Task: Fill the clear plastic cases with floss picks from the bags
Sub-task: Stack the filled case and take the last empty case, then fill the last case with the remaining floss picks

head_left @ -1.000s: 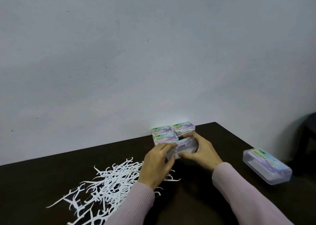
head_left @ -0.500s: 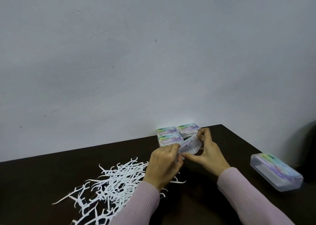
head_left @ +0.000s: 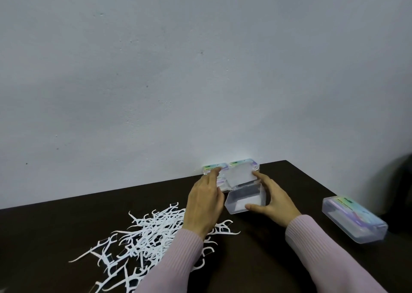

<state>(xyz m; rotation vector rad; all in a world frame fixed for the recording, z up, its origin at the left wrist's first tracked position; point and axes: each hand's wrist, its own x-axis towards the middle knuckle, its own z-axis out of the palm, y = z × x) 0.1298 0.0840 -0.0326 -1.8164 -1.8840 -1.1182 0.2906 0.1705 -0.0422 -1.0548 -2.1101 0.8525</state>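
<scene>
- Many thin white plastic floss picks [head_left: 153, 234] loose in a tangled heap on dark brown wooden table [head_left: 55, 230], left half, near edge running out of view at bottom.
- Left hand [head_left: 206, 200] just right of heap, palm down, pink ribbed sleeve [head_left: 169, 263] lying over part of it; fingers extended toward raised lid, fingertips at lid's left edge; thumb hidden, so grasp on lid cannot be confirmed.
- Small clear rectangular plastic case [head_left: 245, 198] between both hands, open, hinged lid [head_left: 240, 175] tilted up and back toward wall; interior looks bare apart from a pale patch on floor.
- Closed cases with iridescent labels [head_left: 243, 164] behind open case, tight against grey wall [head_left: 200, 70], partly hidden by lid; count uncertain.
- Right hand [head_left: 275, 200] curled round right side of open case: thumb along front lower edge, fingers at rear corner near hinge.
- Closed clear case with iridescent label [head_left: 354, 218] alone at far right, well apart from the hands, near table's right edge.
</scene>
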